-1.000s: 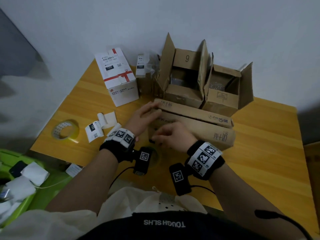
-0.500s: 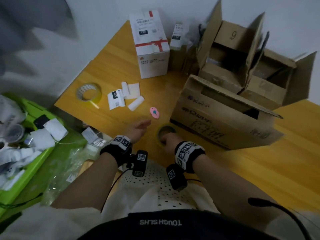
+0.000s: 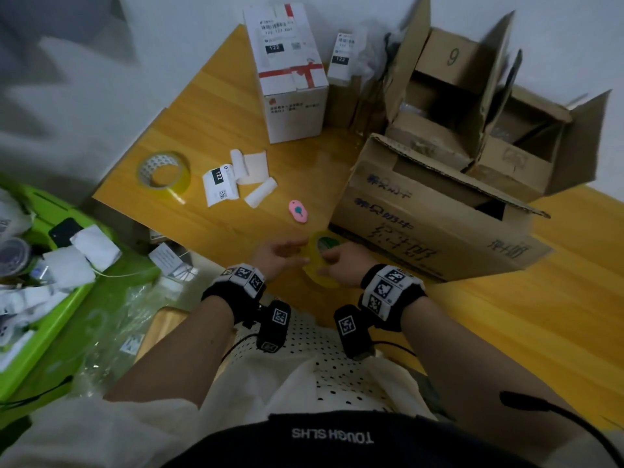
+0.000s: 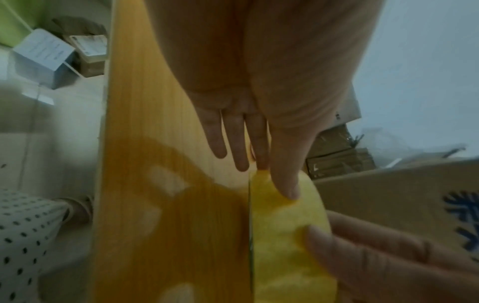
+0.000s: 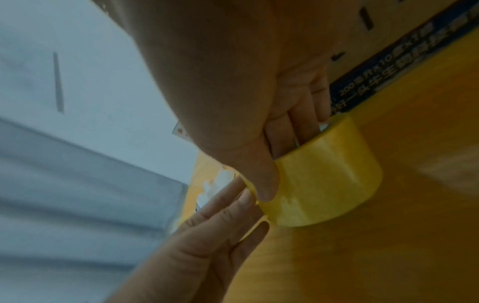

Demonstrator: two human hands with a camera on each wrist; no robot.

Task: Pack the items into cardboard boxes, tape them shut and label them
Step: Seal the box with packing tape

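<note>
Right hand (image 3: 341, 265): grips the yellow tape roll (image 3: 320, 261), fingers inside the core and thumb on the outer wall, as the right wrist view shows.
Left hand (image 3: 273, 255): fingers straight and relaxed; thumb tip touches the roll's outer face from the left, other fingers spread over the bench beside it.
Bench (image 3: 506, 332): orange-yellow wood grain, set against a pale wall; its left edge meets a green bin (image 3: 50, 315) holding white packets.
Tape roll, location: at the near edge of the bench, between both hands, just beside the near wall of the large cardboard box (image 3: 432, 228).
Large cardboard box: printed with blue characters, top flaps not fully closed.
Far boxes: two open cardboard boxes (image 3: 472, 106) with raised flaps behind the large one.
White carton (image 3: 290, 72): upright at far centre, red ribbon print, label on top.
Second tape roll (image 3: 163, 170): flat at left, well apart from the hands.
Paper labels (image 3: 236, 177): loose white slips near centre-left.
Pink cutter (image 3: 298, 211): lies just beyond the left hand.
</note>
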